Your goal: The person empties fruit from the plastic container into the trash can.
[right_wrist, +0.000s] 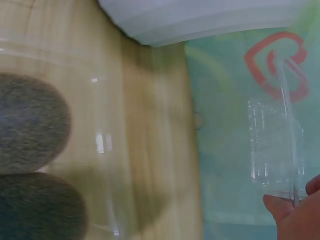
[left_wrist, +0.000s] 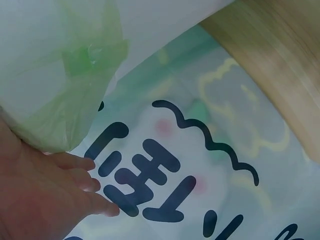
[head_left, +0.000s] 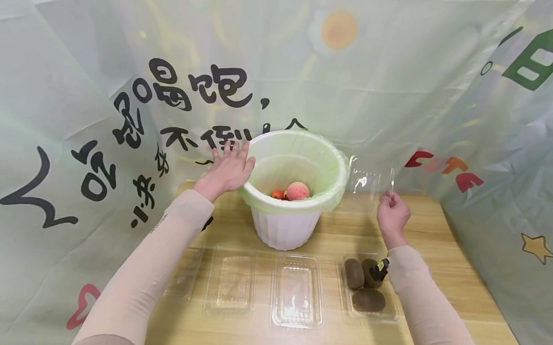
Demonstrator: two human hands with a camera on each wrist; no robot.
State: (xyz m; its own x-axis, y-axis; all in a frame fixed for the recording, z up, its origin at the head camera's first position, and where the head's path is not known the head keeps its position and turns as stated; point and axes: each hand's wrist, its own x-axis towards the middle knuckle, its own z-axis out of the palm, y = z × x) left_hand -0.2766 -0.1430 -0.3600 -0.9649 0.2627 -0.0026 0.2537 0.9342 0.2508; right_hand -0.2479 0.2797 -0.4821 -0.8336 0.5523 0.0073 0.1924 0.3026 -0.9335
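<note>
A white bucket [head_left: 280,227] lined with a thin green plastic bag [head_left: 334,188] holds a peach [head_left: 298,191] and small red fruit [head_left: 277,194]. At its left rim is my left hand [head_left: 229,170], fingers spread and straight, touching the bag's edge; the left wrist view shows this hand [left_wrist: 50,195] beside the bag. To the bucket's right, my right hand [head_left: 393,212] pinches a clear plastic piece [head_left: 362,182] by its edge, raised off the table. In the right wrist view, thumb and fingers grip this see-through piece [right_wrist: 275,140]; whether it is a lid or tray I cannot tell.
Along the front of the wooden table [head_left: 343,233] stand several clear plastic trays, among them a middle tray [head_left: 297,319] and a left tray [head_left: 211,289]. The right one bears three brown kiwis [head_left: 369,300]. Printed cloth [head_left: 378,105] hangs behind and at both sides.
</note>
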